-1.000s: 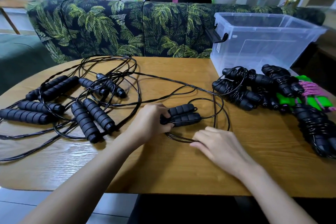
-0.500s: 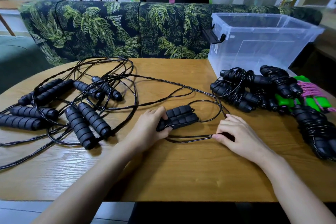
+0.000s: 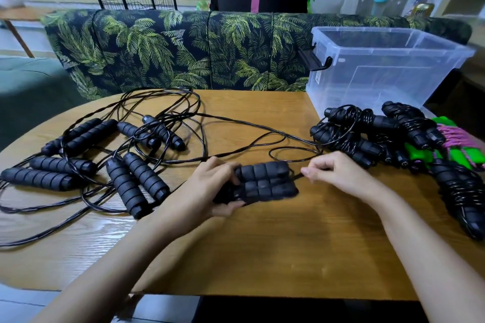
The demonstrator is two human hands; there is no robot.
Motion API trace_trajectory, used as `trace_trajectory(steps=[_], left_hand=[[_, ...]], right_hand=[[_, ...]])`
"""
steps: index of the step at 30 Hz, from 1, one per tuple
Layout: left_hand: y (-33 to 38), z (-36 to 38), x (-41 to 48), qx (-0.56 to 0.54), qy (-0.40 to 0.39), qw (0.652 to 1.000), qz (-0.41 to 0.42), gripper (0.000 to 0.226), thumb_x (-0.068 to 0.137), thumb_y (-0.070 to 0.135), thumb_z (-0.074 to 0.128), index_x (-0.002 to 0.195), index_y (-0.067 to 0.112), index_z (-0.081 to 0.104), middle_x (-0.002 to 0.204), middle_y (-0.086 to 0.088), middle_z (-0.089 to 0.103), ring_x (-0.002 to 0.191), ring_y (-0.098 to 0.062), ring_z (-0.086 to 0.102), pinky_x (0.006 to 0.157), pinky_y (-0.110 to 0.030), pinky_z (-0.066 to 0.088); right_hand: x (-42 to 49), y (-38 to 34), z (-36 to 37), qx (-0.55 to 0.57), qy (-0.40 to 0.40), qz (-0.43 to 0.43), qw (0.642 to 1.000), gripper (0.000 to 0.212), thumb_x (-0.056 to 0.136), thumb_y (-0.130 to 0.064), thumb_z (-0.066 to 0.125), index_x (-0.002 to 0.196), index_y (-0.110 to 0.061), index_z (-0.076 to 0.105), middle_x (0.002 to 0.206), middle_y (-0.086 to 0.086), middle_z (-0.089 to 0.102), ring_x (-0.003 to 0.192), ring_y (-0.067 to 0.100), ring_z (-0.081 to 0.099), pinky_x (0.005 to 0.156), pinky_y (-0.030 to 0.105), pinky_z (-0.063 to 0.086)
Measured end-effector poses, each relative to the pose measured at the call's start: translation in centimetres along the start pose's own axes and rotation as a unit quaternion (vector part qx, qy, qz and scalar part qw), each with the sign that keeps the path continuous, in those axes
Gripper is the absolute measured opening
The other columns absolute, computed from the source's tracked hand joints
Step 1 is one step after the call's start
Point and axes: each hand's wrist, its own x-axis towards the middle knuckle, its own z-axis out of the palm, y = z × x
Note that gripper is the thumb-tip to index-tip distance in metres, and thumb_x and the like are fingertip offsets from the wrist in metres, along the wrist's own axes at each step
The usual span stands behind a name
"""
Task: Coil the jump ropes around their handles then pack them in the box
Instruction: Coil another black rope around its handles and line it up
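Jump rope handles, two black foam ones side by side, are in the near middle of the worktop. The left hand holds them at their left end. Its grip is closed round both, fingers on top and thumb below, I think so that the pair stays together as one core for the winding. I cannot tell if the handles rest on the wood or are a little lifted.

Just right of the handles, the right hand has its grip pressed together on the thin black cord, pinching it close to the handle ends. In my judgement this keeps the cord tight for the first turn. No turns are on this pair yet, and the cord runs away in a loop toward the far left.

On the left side lie the loose ropes, their cords tangled over each other, still to be coiled. On the right lie the coiled bundles, with a green and pink rope among them, touching each other beside the box. The clear box stands at the far right and I see no rope inside, so the packing is not begun. Behind it is a leaf-pattern sofa.
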Motion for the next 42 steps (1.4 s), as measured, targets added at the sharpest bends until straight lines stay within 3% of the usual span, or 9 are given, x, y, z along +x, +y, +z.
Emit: trace_trajectory(steps=[3, 6, 9, 14, 23, 27, 31, 36, 42], left_hand=[[1.4, -1.4, -0.1, 0.141, -0.008, 0.981, 0.13, 0.033, 0.088, 0.045, 0.058, 0.098, 0.018, 0.043, 0.124, -0.004, 0.056, 0.102, -0.021, 0.047, 0.087, -0.03, 0.039], [2.6, -1.3, 0.4, 0.243, -0.02, 0.953, 0.178, 0.032, 0.088, 0.047, 0.05, 0.095, 0.016, 0.041, 0.111, -0.008, 0.064, 0.095, -0.021, 0.047, 0.082, -0.031, 0.039], [2.5, -0.2, 0.9, 0.319, 0.001, 0.941, 0.114, 0.035, 0.081, 0.045, 0.053, 0.094, 0.015, 0.039, 0.095, -0.01, 0.068, 0.084, -0.027, 0.057, 0.07, -0.037, 0.049], [0.7, -0.2, 2.0, 0.346, 0.051, 0.936, -0.033, 0.073, 0.044, 0.035, 0.09, 0.089, 0.01, 0.039, 0.076, -0.012, 0.068, 0.064, -0.034, 0.062, 0.049, -0.036, 0.049], [1.2, -0.6, 2.1, 0.13, 0.162, 0.968, -0.142, 0.046, 0.067, 0.019, 0.088, 0.095, 0.007, 0.053, 0.083, -0.009, 0.065, 0.078, -0.032, 0.049, 0.065, -0.038, 0.038], [2.4, -1.1, 2.3, -0.031, 0.186, 0.966, -0.18, 0.05, 0.077, 0.021, 0.081, 0.101, 0.028, 0.038, 0.094, 0.005, 0.06, 0.089, -0.025, 0.053, 0.072, -0.035, 0.041], [3.5, -2.4, 2.4, -0.101, 0.138, 0.971, -0.169, 0.053, 0.077, 0.032, 0.079, 0.107, 0.043, 0.036, 0.104, 0.018, 0.063, 0.103, -0.023, 0.063, 0.089, -0.037, 0.049], [3.9, -2.7, 2.9, 0.008, 0.056, 0.993, -0.099, 0.075, 0.084, 0.055, 0.037, 0.152, 0.023, 0.031, 0.125, 0.001, 0.059, 0.112, -0.024, 0.053, 0.096, -0.036, 0.039], [4.6, -2.2, 3.7, 0.124, 0.046, 0.985, -0.111, 0.081, 0.082, 0.079, 0.024, 0.137, 0.023, 0.041, 0.116, 0.003, 0.062, 0.104, -0.022, 0.058, 0.077, -0.033, 0.04]], right_hand=[[2.5, -2.4, -0.6, -0.002, -0.023, 0.015, 1.0, 0.036, 0.084, -0.048, 0.066, 0.06, -0.021, 0.067, 0.063, -0.006, 0.066, 0.066, 0.005, 0.062, 0.079, 0.029, 0.046], [5.3, -5.3, 0.3, -0.065, -0.014, 0.029, 0.997, 0.039, 0.081, -0.056, 0.067, 0.06, -0.023, 0.069, 0.054, 0.003, 0.053, 0.051, 0.019, 0.043, 0.061, 0.029, 0.041], [6.6, -8.8, 1.7, -0.117, 0.057, 0.024, 0.991, 0.041, 0.085, -0.054, 0.068, 0.059, -0.022, 0.068, 0.048, -0.005, 0.049, 0.044, 0.011, 0.033, 0.052, 0.026, 0.029], [1.9, -11.2, 5.5, -0.095, 0.135, -0.037, 0.986, 0.035, 0.09, -0.049, 0.063, 0.063, -0.028, 0.07, 0.046, -0.011, 0.053, 0.047, 0.007, 0.044, 0.051, 0.029, 0.035], [-2.3, -8.3, 9.1, 0.156, 0.084, 0.008, 0.984, 0.038, 0.098, -0.029, 0.059, 0.061, -0.032, 0.071, 0.07, -0.006, 0.072, 0.051, 0.009, 0.051, 0.069, 0.028, 0.05], [-1.8, -7.9, 8.9, 0.27, 0.074, 0.062, 0.958, 0.022, 0.095, -0.024, 0.062, 0.086, -0.01, 0.076, 0.063, -0.004, 0.069, 0.069, 0.01, 0.065, 0.078, 0.007, 0.045], [-1.2, -7.7, 8.8, 0.353, 0.066, 0.047, 0.932, 0.019, 0.092, -0.01, 0.063, 0.109, -0.014, 0.071, 0.082, -0.001, 0.072, 0.054, 0.013, 0.046, 0.074, 0.017, 0.05], [-1.4, -8.0, 9.3, 0.406, 0.1, -0.015, 0.908, 0.013, 0.084, -0.012, 0.063, 0.097, -0.01, 0.067, 0.073, -0.011, 0.07, 0.051, 0.011, 0.046, 0.071, 0.026, 0.051], [-1.6, -7.9, 9.8, 0.357, 0.122, -0.013, 0.926, 0.017, 0.091, 0.001, 0.06, 0.079, -0.012, 0.062, 0.054, -0.006, 0.061, 0.062, 0.019, 0.054, 0.071, 0.018, 0.051]])
